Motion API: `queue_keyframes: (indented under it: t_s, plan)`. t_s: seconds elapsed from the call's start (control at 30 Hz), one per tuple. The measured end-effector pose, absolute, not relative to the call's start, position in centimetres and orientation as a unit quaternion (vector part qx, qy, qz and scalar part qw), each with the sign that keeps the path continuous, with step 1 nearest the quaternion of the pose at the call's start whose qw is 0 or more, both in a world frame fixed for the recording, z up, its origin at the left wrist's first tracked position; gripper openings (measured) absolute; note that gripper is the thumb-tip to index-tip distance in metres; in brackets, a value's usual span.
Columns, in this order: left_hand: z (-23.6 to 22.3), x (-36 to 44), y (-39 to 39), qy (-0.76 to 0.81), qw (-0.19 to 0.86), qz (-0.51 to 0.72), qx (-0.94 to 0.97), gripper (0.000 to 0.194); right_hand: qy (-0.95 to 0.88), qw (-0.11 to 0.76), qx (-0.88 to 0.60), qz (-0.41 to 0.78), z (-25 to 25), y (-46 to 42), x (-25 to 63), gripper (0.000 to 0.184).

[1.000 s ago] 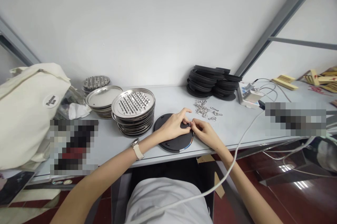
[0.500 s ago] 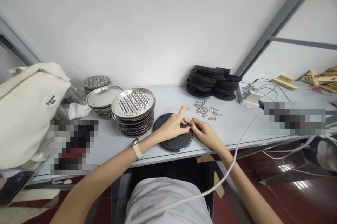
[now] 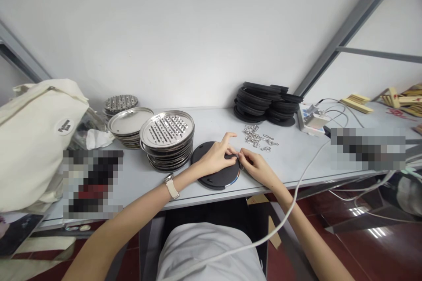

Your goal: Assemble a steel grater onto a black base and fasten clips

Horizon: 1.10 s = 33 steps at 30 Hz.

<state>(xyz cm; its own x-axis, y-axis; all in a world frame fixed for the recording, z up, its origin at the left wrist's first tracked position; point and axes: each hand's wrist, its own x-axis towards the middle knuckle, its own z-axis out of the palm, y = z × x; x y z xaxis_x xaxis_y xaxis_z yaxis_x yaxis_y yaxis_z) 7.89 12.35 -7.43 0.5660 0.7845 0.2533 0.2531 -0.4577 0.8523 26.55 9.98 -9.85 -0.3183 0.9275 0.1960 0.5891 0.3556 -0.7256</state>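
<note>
A black round disc lies on the table in front of me, with small slots in its face and a white, blue and orange strip along its near right rim. Across its top rests my left hand, index finger raised, thumb and other fingers closed at the disc's right edge. My right hand is pinched at that same edge, touching the left fingertips. What its fingertips hold is too small and covered to make out. Just beyond the right hand lies a loose pile of small metal rings and clasps.
Left of the disc stand stacks of round metal grater plates and plain metal discs. Black discs are piled against the wall. A power strip sits at right, and a white cable hangs across my right forearm. A cream bag is far left.
The black disc has shifted very slightly left under my hands. Both hands stay at its right edge in nearly the same pose.
</note>
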Motion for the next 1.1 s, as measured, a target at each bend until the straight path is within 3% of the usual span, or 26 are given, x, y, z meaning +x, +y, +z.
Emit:
queue_keyframes:
  t_s: [0.3, 1.1]
  plan:
    - [-7.34, 7.92, 12.27, 0.344, 0.358, 0.324, 0.806, 0.053, -0.744, 0.328, -0.51, 0.281, -9.85, 10.18, 26.28, 0.034]
    - [-7.29, 7.99, 12.2, 0.337, 0.413, 0.325, 0.781, 0.047, -0.745, 0.323, -0.503, 0.294, -9.82, 9.89, 26.41, 0.036]
